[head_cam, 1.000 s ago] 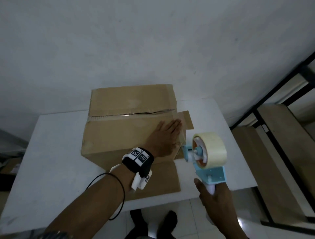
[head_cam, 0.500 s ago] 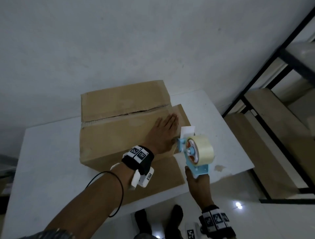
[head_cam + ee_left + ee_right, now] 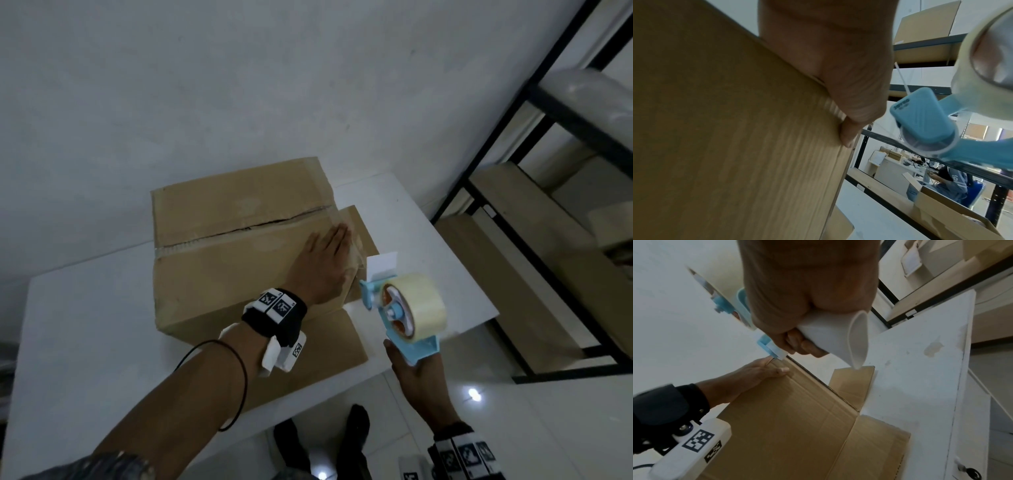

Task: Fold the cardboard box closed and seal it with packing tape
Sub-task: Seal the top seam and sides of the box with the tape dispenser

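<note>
A brown cardboard box [image 3: 222,260] stands on the white table [image 3: 85,342], its top flaps folded shut with a dark gap along the seam. Clear tape shows at both ends of the seam. My left hand [image 3: 325,263] lies flat on the top by the right edge, fingers straight; the left wrist view shows the thumb [image 3: 849,134] against the box [image 3: 725,146] side. My right hand [image 3: 414,380] grips the white handle [image 3: 838,337] of a blue tape dispenser [image 3: 404,315]. The dispenser carries a roll of tape and hovers just right of the left hand, off the box.
Loose lower flaps [image 3: 325,346] lie spread on the table at the front and right of the box. A black metal rack [image 3: 565,212] with wooden shelves stands close on the right. A white wall is behind. The table's front edge is near my body.
My right hand has brought the tape dispenser up and left, close to the box's right edge beside my left hand. The left hand has stayed pressed on the box top.
</note>
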